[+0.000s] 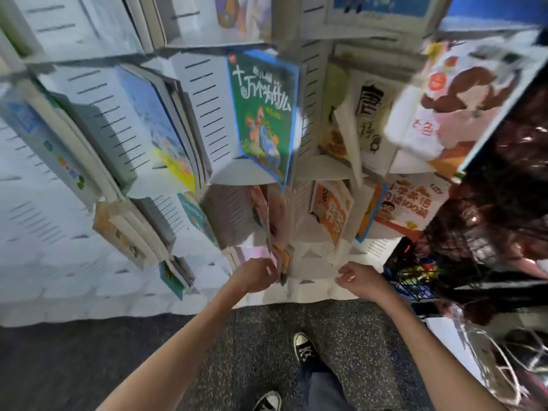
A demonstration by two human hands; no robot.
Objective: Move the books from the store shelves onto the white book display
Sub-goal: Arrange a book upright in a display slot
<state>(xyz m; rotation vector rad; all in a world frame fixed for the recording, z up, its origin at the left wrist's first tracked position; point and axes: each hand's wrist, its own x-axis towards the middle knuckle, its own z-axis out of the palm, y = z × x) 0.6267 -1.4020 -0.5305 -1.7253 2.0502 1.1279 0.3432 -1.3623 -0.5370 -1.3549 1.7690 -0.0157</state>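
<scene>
Head view
Left hand (257,274): fingers curled, pinching the lower edge of a thin orange-covered book (283,258); contact is partly blurred.
Right hand (360,280): well to the right of the grip, fingers loosely curled, nothing held, hovering in front of the white book display (323,250).
Held book: stands edge-on in a low pocket of the display, directly above the left fingertips; cover pink and orange, no title legible.
Green book (262,114): high above the grip in an upper pocket, blue border, white hand-drawn Chinese title reading "十万个为什么", cartoon animals beneath.
Orange book (332,215): above and right of the grip, large white characters, blurred.
White book (370,117): farther up and right, bold black calligraphy, first character "唐".
Red-and-white book (406,206): right of the orange one, title ends "100".
Floor (267,345): dark speckled, below both hands.
</scene>
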